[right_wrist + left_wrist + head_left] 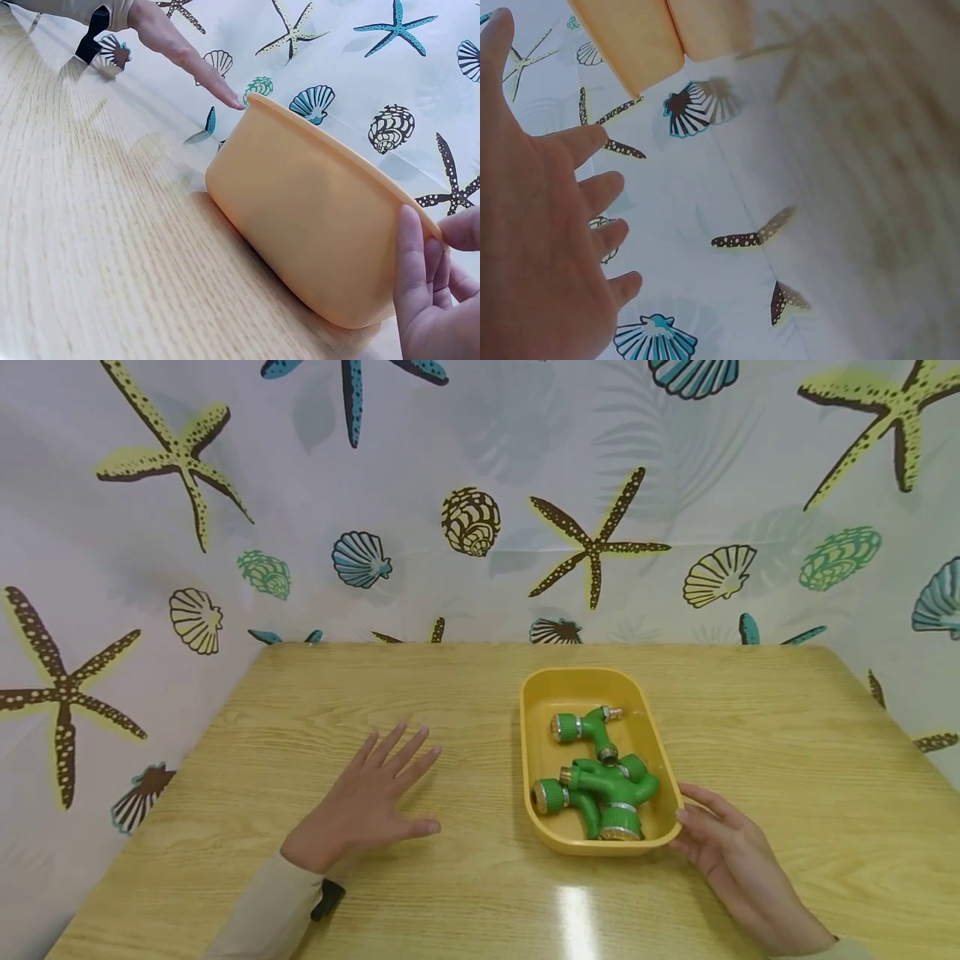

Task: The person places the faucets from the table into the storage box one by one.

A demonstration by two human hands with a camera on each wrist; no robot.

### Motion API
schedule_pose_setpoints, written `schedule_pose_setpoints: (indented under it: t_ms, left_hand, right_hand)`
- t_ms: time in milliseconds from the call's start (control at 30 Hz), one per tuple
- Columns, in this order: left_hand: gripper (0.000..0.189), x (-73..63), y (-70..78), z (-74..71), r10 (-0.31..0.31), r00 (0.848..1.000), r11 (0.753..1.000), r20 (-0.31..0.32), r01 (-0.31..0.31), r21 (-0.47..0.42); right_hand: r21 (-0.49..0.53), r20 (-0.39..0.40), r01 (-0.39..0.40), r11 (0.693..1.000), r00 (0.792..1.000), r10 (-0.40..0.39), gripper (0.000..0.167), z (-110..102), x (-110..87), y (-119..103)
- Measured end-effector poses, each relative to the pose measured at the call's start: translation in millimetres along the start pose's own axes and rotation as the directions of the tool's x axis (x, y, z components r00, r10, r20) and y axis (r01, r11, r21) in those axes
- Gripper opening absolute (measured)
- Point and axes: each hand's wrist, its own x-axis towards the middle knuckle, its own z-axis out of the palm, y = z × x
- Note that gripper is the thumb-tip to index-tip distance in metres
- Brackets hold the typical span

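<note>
A yellow plastic tub (534, 693) stands on the wooden table, right of centre. Several green hose fittings (617, 789) with metal-coloured ends lie inside it, most of them heaped toward its near end. At the near right corner my right hand (738, 864) pinches the tub's rim, thumb on top and fingers against the outer wall, as the tub's side (307, 210) in the right wrist view also shows. My left hand (367, 797) is held over the table left of the tub, fingers straight and spread, holding nothing. The left wrist view shows that hand (547, 225) from its back.
The light wooden table (420, 693) reaches back to a white cloth (420, 460) printed with starfish and shells, which also rises at both sides. A black strap end (327, 900) sticks out at the left cuff.
</note>
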Motion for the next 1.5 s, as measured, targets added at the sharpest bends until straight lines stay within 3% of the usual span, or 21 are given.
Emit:
schedule_pose_setpoints:
  t_ms: [100, 367, 500, 667, 933, 1100, 1367, 1500]
  left_hand:
    - [0.096, -1.5, 0.7, 1.4, -0.003, 0.999, 1.000, 0.048, 0.004, -0.022]
    - [0.093, -0.8, 2.9, -2.0, -0.012, 0.998, 0.999, 0.057, 0.014, -0.031]
    - [0.093, 2.0, 8.9, -0.1, 0.012, 0.997, 0.998, 0.070, -0.008, -0.057]
    - [0.089, 12.2, 19.2, 3.3, 0.063, 0.995, 0.995, 0.074, -0.056, -0.082]
    - [0.084, 28.9, 24.8, 3.0, 0.108, 0.993, 0.994, 0.054, -0.106, -0.038]
    - [0.085, 36.8, 28.1, 0.2, 0.104, 0.993, 0.994, 0.063, -0.101, -0.038]
    - [0.086, 49.1, 31.2, 0.4, 0.081, 0.994, 0.996, 0.075, -0.078, -0.052]
    - [0.085, 58.8, 34.8, -0.7, 0.100, 0.993, 0.994, 0.059, -0.097, -0.045]
  right_hand:
    - [0.007, 0.004, -0.001, 1.000, 1.000, 0.001, 0.032, -0.2, 0.2, 0.8]
    - [0.024, 0.005, 0.002, 1.000, 1.000, -0.002, 0.033, 0.1, -1.6, 0.6]
    - [0.014, -0.016, -0.001, 1.000, 1.000, 0.001, 0.032, 0.5, -2.0, -0.5]
    - [0.019, -0.014, 0.012, 1.000, 1.000, -0.012, 0.032, -0.3, -2.9, -2.0]
    - [0.043, -0.004, -0.007, 0.999, 1.000, 0.007, 0.033, 0.6, -3.7, -2.4]
    - [0.048, -0.053, -0.041, 0.998, 0.998, 0.043, 0.032, 1.0, -3.5, -6.1]
    - [0.068, -0.044, -0.042, 0.997, 0.998, 0.045, 0.033, -1.9, -2.5, -6.9]
    - [0.062, -0.042, -0.051, 0.997, 0.998, 0.053, 0.032, -3.7, -1.9, -6.7]
